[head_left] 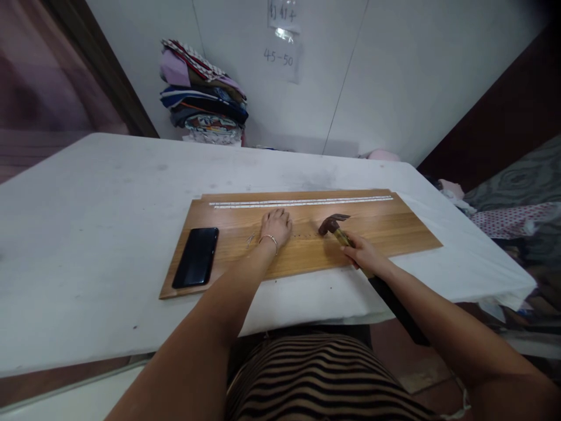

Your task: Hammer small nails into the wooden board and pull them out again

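Note:
A long wooden board [377, 225] lies on the white table [87, 234]. My left hand [276, 225] rests on the board with fingers curled downward; what they hold, if anything, is hidden. My right hand [362, 251] grips the handle of a claw hammer [333, 225], whose head sits on or just above the board a little right of my left hand. A row of small nails or dots [302, 235] runs between the two hands. A few loose nails [250, 238] lie just left of my left wrist.
A black phone [196, 256] lies on the board's left end. Two white measuring strips [302, 202] run along the board's far edge. A stack of folded fabrics [204, 96] stands against the back wall. More cloth lies at the right, beyond the table edge.

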### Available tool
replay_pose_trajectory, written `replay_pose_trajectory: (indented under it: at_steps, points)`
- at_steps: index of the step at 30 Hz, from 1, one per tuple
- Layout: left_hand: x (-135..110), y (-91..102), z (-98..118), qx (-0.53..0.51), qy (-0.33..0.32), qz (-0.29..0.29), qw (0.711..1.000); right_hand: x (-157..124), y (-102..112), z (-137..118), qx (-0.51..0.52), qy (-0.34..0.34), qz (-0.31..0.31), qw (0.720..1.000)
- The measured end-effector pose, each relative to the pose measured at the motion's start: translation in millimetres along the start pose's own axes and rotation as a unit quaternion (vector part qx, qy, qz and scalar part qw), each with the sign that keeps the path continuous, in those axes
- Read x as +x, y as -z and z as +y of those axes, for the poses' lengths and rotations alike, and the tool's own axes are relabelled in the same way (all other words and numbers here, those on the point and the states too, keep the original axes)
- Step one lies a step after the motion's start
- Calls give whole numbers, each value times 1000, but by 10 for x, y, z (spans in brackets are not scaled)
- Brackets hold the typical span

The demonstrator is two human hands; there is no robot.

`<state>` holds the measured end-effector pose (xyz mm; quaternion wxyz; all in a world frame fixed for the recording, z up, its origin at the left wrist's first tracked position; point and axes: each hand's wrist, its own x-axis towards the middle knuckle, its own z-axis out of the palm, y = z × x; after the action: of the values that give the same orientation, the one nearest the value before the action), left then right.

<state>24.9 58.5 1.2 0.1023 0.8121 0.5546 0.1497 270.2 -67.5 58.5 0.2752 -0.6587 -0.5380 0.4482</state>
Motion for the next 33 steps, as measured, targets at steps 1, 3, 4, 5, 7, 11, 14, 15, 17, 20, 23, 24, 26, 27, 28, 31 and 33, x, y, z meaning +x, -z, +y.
replay_pose_trajectory:
  at_steps: [1,3,4,5,7,11,14,15,17,20,23,24,26,27,28,31,33]
  points:
    - [-4,9,5,-1,0,-1,1000,0,5,-5,2,3,3,1000]
    - [-11,24,14,-4,0,-3,1000,2,12,-16,6,2,11,1000]
    - [-13,29,17,-6,0,-4,1000,4,13,-21,8,-1,14,1000]
    - [-14,30,19,-6,-1,-4,1000,5,12,-24,8,-4,15,1000]
    - [-12,25,16,-7,0,-2,1000,5,3,-27,8,-7,15,1000]
    - [-3,8,5,-5,0,-2,1000,-2,-23,-23,9,-10,6,1000]
    - [0,6,5,-6,-2,0,1000,-7,-21,-25,10,-5,3,1000]
    - [1,7,7,-7,-2,1,1000,-8,-15,-27,10,-4,4,1000]
    - [2,8,8,-9,0,3,1000,-9,-1,-33,9,-4,6,1000]
    - [3,-1,2,-9,0,5,1000,-5,8,-33,4,-4,10,1000]
    - [6,-18,-8,-4,-2,7,1000,4,-4,-22,-1,-7,8,1000]
    - [6,-23,-10,-4,-3,9,1000,6,-9,-18,-2,-8,7,1000]
    - [7,-25,-9,-4,-3,11,1000,7,-16,-11,-3,-8,3,1000]
    - [6,-23,-7,-4,-3,10,1000,6,-17,-9,-4,-8,3,1000]
    - [6,-18,-2,-3,-3,7,1000,4,-16,-8,-5,-6,3,1000]
    - [1,3,10,0,-2,-1,1000,-3,-10,-12,-5,-4,9,1000]
    - [-4,15,14,0,-2,-4,1000,-5,-7,-20,-4,-2,10,1000]
